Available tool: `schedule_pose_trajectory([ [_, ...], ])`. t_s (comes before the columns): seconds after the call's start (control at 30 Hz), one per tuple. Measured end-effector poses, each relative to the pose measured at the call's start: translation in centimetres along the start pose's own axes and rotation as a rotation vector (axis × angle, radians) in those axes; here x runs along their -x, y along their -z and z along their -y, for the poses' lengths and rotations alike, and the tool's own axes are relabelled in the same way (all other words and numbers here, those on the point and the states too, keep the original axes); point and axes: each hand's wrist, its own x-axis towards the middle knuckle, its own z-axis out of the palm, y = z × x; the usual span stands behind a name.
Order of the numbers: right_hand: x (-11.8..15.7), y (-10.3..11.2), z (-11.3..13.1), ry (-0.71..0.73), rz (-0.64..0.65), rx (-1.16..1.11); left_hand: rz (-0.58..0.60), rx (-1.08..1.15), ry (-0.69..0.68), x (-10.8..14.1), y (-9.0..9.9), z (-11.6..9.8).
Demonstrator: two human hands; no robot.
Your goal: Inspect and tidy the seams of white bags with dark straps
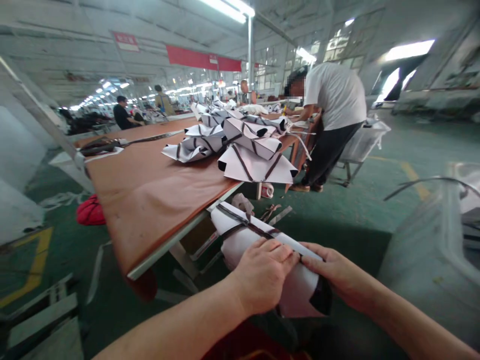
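Bare forearms (183, 315), fingers (282, 253) on black-strapped white piece (300, 289) beside brown table (157, 200)

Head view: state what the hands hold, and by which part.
A white dark-banded piece, held toward its near end: the left hand over its upper side, the right hand with its grip on the right-hand edge.

Remotely, I count two bare hands (264, 270) (333, 265) and one held white, dark-banded soft piece (303, 290) at five o'clock, one brown-covered table (161, 195) at nine, one bending white-shirted person (337, 97) at two.
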Motion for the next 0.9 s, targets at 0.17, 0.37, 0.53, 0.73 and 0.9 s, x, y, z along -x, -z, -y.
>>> schedule_pose_trajectory([
  [0.17, 0.0, 0.0, -0.3, -0.043, 0.046, -0.02, -0.089, -0.012, 0.075, 1.5, 0.9, 2.5],
  [0.37, 0.1, 0.3, -0.1, -0.08, 0.058, 0.016, -0.254, 0.083, 0.188, 2.2, 2.1, 6.9],
  [0.53, 0.2, -0.2, 0.0, -0.077, 0.049, -0.007, -0.13, 0.02, 0.172, 2.5, 1.3, 8.3],
  [0.73, 1.4, 1.5, 1.6, -0.008, 0.224, 0.096, -0.085, 0.094, 0.129, 4.3, 1.8, 9.6],
  [0.9, -0.5, 2.6, 4.7, 0.047, 0.044, 0.364, -0.25, 0.257, 0.238, 2.0, 3.5, 11.8],
])
